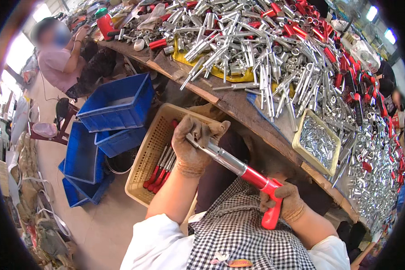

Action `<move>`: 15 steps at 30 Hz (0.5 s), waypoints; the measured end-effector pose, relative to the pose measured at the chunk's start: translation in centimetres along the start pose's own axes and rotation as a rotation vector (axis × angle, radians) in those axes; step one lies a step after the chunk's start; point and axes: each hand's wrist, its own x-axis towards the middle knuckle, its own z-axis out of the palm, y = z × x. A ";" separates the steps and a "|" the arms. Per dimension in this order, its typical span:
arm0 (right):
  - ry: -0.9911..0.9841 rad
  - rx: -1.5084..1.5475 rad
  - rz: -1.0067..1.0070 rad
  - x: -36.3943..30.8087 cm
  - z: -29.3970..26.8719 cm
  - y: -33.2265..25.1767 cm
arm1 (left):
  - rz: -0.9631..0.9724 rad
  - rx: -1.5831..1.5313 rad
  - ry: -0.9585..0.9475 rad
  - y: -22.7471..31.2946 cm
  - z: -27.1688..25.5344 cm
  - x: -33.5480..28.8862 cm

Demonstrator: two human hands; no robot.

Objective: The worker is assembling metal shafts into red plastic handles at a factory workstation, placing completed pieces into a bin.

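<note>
A long tool [232, 160] with a silver metal tube, a red sleeve and an angled red handle slants across in front of my checked apron. My left hand [193, 146], in a soiled work glove, is closed around the tube's silver far end; its fingers partly cover that end. My right hand [287, 201], also gloved, grips the red handle, whose lower tip sticks out below the fingers. Under my left hand stands a cream plastic basket [137, 173]. Several red-handled tools [159, 173] with silver shafts lie side by side in it.
A wooden-edged workbench [220, 102] bears a large heap of silver and red metal parts [256, 49]. A pale tray [297, 144] of small metal pieces sits near its edge. Blue crates [117, 119] are stacked at left. Another person [60, 63] sits at the far left.
</note>
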 end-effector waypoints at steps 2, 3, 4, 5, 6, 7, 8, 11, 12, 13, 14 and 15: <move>0.076 -0.071 -0.079 -0.2 1.5 0.3 | -0.033 0.036 0.064 0.4 0.6 0.6; 0.036 -0.172 -0.136 -0.1 1.9 0.0 | -0.042 0.013 0.173 0.7 1.1 0.9; 0.027 -0.177 -0.147 -0.5 2.3 0.1 | -0.040 0.017 0.159 1.0 0.9 1.0; 0.141 -0.575 -0.325 -1.3 2.7 0.8 | -0.094 0.013 0.240 1.5 0.4 1.0; 0.263 -0.971 -0.499 -1.8 2.9 1.0 | -0.148 0.005 0.325 1.5 0.4 0.8; 0.106 -1.679 -0.998 -1.7 2.7 0.1 | -0.159 0.024 0.387 1.3 0.6 0.5; 0.113 -1.682 -1.005 -2.0 2.7 0.0 | -0.163 0.024 0.378 0.9 1.0 0.4; 0.116 -2.118 -1.139 -3.0 2.1 0.3 | -0.180 0.197 0.427 -2.2 1.9 -0.6; 0.115 -2.120 -1.131 -2.8 1.9 0.6 | -0.255 0.315 0.492 -4.4 1.6 -1.5; 0.158 -2.150 -1.170 -2.8 1.8 0.8 | -0.290 0.226 0.450 -5.5 1.9 -1.5; 0.202 -2.178 -1.208 -3.0 1.7 1.1 | -0.325 0.137 0.410 -6.3 2.1 -1.5; 0.225 -2.146 -1.192 -2.9 1.8 1.0 | -0.361 0.143 0.395 -6.5 2.4 -0.9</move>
